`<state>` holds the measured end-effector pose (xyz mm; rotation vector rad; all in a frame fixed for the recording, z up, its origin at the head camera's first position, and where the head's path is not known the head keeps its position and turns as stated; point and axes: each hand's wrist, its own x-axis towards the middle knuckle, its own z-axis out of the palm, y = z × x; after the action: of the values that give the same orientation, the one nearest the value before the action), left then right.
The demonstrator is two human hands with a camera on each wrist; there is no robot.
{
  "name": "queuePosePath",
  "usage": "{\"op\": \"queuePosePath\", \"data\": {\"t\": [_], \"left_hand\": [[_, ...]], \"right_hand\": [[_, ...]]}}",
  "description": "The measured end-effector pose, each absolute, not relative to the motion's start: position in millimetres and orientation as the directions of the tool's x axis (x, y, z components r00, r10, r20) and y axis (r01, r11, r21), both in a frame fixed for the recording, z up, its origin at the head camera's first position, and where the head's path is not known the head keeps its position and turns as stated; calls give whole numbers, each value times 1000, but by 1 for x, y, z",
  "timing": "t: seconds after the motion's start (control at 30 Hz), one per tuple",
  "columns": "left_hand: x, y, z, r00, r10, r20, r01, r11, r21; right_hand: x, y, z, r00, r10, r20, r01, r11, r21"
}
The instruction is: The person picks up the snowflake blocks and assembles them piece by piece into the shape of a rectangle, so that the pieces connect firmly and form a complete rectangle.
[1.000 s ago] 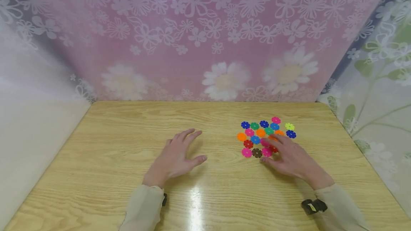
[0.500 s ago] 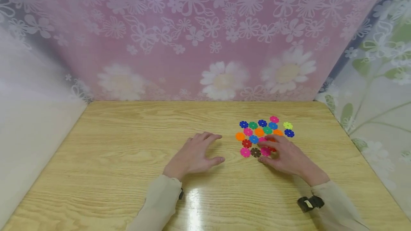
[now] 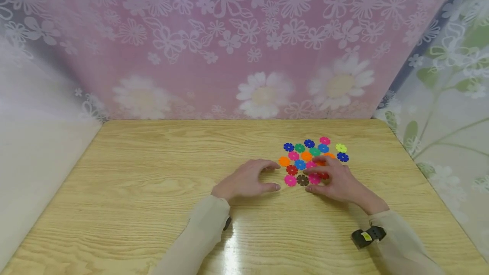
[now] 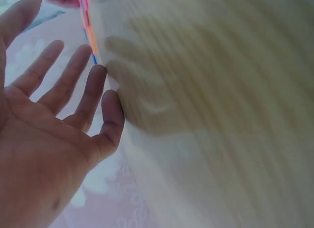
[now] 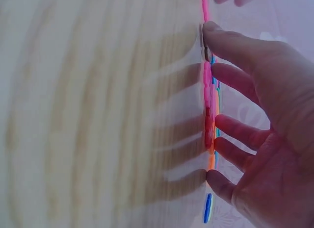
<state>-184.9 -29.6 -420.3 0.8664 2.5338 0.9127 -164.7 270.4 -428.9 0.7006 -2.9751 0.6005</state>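
Note:
Several flat, notched plastic snowflake discs lie in a loose cluster on the wooden table, among them a brown disc (image 3: 303,180), an orange disc (image 3: 284,161) and a yellow disc (image 3: 341,147). My right hand (image 3: 340,182) is spread over the cluster's near right part, hiding some discs. Its fingertips (image 5: 220,121) are at the discs in the right wrist view; whether they press on them I cannot tell. Just left of the cluster is my left hand (image 3: 246,180), fingers and thumb apart with nothing between them. Its little finger (image 4: 114,113) is at the table surface in the left wrist view.
The wood-grain table (image 3: 153,190) runs back to a pink flowered curtain (image 3: 214,71). White covering (image 3: 42,152) borders the left side, leaf-patterned fabric (image 3: 447,139) the right. A black wrist strap (image 3: 368,236) sits on the right sleeve.
My left hand has moved right across the table, up to the cluster's left side. The right hand stays over the discs, its fingers shifting slightly. The view has moved a little.

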Motion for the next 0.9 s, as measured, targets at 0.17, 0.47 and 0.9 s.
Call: {"op": "queuePosePath", "data": {"t": [0.17, 0.47, 0.9], "left_hand": [[-192, -19, -423, -765, 632, -121, 419, 632, 652], [-195, -4, -423, -803, 564, -191, 351, 707, 614], [-186, 19, -422, -893, 407, -192, 227, 776, 588]], "right_hand": [[-166, 270, -429, -901, -421, 104, -427, 819, -384], [-169, 268, -430, -901, -423, 97, -423, 810, -405], [-173, 271, -433, -915, -399, 69, -384, 803, -456]]}}
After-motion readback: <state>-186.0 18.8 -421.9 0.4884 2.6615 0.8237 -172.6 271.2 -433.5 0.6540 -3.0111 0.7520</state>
